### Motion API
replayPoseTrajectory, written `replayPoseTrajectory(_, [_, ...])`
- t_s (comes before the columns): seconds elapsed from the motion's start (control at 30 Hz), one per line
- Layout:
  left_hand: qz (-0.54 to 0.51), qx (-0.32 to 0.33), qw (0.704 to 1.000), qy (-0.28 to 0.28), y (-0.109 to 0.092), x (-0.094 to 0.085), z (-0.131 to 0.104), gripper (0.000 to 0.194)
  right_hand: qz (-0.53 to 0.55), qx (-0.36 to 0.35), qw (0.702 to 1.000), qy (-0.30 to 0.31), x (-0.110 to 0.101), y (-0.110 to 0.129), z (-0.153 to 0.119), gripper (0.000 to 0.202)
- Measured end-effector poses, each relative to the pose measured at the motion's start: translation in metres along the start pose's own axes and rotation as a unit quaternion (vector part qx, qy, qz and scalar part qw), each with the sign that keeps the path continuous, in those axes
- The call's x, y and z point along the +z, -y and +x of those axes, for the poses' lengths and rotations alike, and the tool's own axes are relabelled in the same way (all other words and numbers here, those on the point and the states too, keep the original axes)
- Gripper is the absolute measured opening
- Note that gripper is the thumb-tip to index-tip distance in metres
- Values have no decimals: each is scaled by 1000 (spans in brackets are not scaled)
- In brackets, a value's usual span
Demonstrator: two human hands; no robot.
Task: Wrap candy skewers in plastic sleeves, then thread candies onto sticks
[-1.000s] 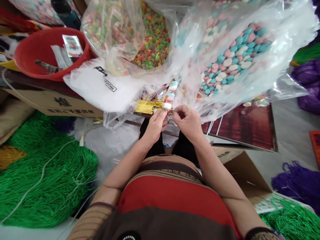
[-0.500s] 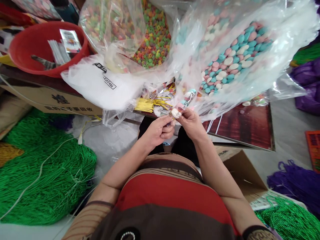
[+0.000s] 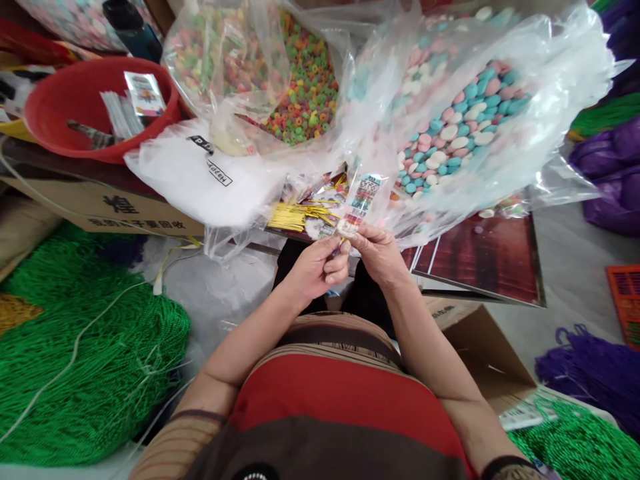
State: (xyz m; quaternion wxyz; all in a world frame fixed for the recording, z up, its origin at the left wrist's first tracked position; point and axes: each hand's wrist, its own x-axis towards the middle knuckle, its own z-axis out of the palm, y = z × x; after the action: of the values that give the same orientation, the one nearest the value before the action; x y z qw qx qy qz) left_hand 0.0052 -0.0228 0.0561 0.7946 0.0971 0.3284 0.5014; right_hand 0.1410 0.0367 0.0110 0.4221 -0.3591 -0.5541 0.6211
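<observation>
Both hands meet over my lap at the table's near edge. A small clear printed candy bag (image 3: 365, 195) points away from me, its colourful lettering facing up. My right hand (image 3: 384, 259) is closed on the near end of this bag, by a whitish lump. Pinched against the same end is my left hand (image 3: 320, 272), with a bit of yellow, perhaps a twist tie, at its fingertips. Just beyond the left hand lies a bunch of gold twist ties (image 3: 289, 217). Next to them are several small printed packets (image 3: 327, 187), partly covered by plastic.
A large bag of pink, blue and white candies (image 3: 453, 143) lies far right, ring-shaped candies (image 3: 303, 87) at the back. White printed bags (image 3: 185, 180) and a red basin (image 3: 55, 87) are left. Green bead strings (image 3: 90, 360) cover the left floor; an open carton (image 3: 490, 353) stands right.
The small bag has turned from a slant to more upright, its printed side now showing. My hands stay together at nearly the same place. The view has shifted slightly.
</observation>
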Motion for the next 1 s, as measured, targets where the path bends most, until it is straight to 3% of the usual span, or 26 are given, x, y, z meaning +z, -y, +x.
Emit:
replayPoseTrajectory(0.13, [-7,33,999,-28,1,4,0,41,-119,-64,990,-43,4,7,-3,33])
replayPoseTrajectory(0.3, [53,136,987,-67,6,-1,7,36,-334,-164,924,-91,12,18,-5,25])
replayPoseTrajectory(0.4, [178,216,953,-116,7,-13,13,30,-401,-191,889,-111,18,17,-4,24])
replayPoseTrajectory(0.5, [279,264,908,-167,7,-22,17,27,-422,-172,884,-101,19,12,-3,24])
replayPoseTrajectory(0.57, [274,249,913,-169,7,-24,18,27,-405,-154,898,-80,16,11,-4,23])
replayPoseTrajectory(0.67, [187,184,956,-129,6,-22,18,31,-381,-145,912,-41,8,14,-7,19])
replayPoseTrajectory(0.73, [134,140,976,-101,5,-20,18,36,-397,-159,904,-22,4,17,-10,28])
replayPoseTrajectory(0.83, [119,103,984,-78,2,-19,18,37,-473,-212,855,-6,0,19,-12,37])
replayPoseTrajectory(1.0, [133,83,985,-78,2,-15,18,38,-580,-329,745,-4,-12,13,-2,25])
